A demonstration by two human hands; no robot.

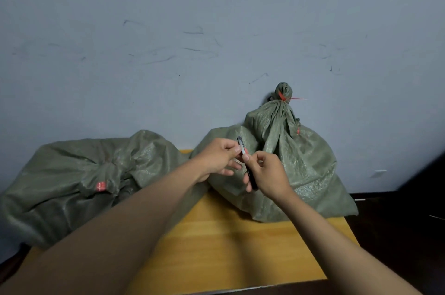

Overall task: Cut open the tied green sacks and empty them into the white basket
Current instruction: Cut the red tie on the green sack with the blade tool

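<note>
Both forearms reach over the table (216,246); right hand (269,174) grips a knife (246,162), left hand (220,157) pinches its tip, seemingly readying the blade. Next: cut the red tie (283,97) on the upright sack (289,157). Another sack (72,174) slumps left, knotted. No basket visible.

A wooden table (228,246) stands against a pale wall (216,29). Bare tabletop runs from the upright green sack (301,162) toward the near edge, an open stretch where a hand could pass. That sack stands at the far right of the table, touching the wall, its tied neck (284,94) uppermost with free air above and to either side. Left of it a slumped green sack (84,179) covers the table's left end. The two sacks touch, leaving no gap between them. Two forearms cross above the bare wood, hands meeting just before the upright sack.
</note>
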